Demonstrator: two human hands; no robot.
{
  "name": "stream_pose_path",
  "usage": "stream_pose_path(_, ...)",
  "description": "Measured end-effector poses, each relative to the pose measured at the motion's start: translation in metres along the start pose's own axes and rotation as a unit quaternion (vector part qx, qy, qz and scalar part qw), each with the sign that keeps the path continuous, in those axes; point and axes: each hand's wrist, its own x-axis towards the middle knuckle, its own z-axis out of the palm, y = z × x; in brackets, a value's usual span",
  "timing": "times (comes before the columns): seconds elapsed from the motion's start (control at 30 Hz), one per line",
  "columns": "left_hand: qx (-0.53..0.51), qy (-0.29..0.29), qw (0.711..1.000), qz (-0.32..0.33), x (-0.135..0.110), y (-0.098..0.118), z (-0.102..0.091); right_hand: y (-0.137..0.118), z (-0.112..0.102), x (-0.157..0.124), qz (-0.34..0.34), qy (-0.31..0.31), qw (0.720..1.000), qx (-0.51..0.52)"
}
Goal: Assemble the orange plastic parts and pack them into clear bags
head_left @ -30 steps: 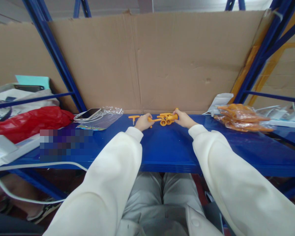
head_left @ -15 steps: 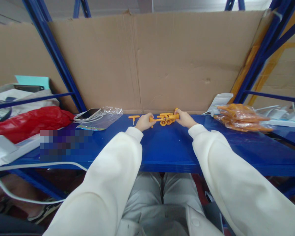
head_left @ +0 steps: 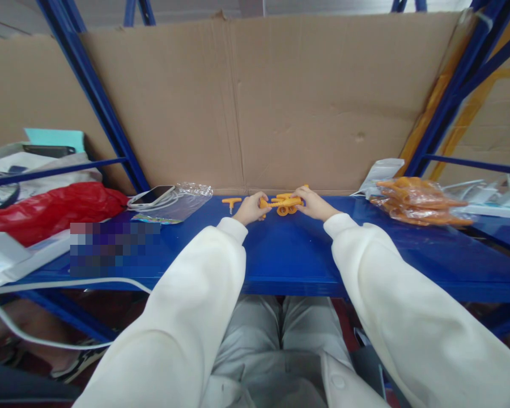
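A small heap of orange plastic parts (head_left: 283,204) lies on the blue shelf (head_left: 280,255) against the cardboard back. My left hand (head_left: 249,208) is closed on one orange piece at the heap's left side. My right hand (head_left: 313,203) is closed on another orange piece at the heap's right side. A single orange T-shaped part (head_left: 231,202) lies on the shelf just left of my left hand. Both arms wear white sleeves.
A clear bag of orange parts (head_left: 416,201) sits at the right of the shelf. A phone (head_left: 152,195) with a white cable and a plastic bag (head_left: 182,198) lie left of the hands. A red bag (head_left: 46,209) and white boxes are at far left. Blue rack posts frame the cardboard wall (head_left: 280,102).
My hands have drawn slightly closer together around the orange heap. The view has shifted a little.
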Motion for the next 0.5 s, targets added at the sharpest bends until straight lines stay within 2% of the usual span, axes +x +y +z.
stream_pose_path(0.3, -0.068, -0.016, 0.997, -0.041, 0.0026, -0.0014, 0.0024, -0.0007, -0.0027, -0.0005, -0.002, 0.001, 1.0, 0.0)
stream_pose_path(0.4, -0.057, 0.002, 0.998, -0.02, 0.0034, -0.0027, 0.0004, -0.0034, -0.0009, 0.0, 0.03, 0.01, 0.999, 0.026)
stream_pose_path(0.5, -0.036, 0.022, 0.999, 0.015, 0.004, -0.0044, -0.0012, -0.0021, 0.0038, 0.0001, 0.093, 0.028, 0.99, 0.099)
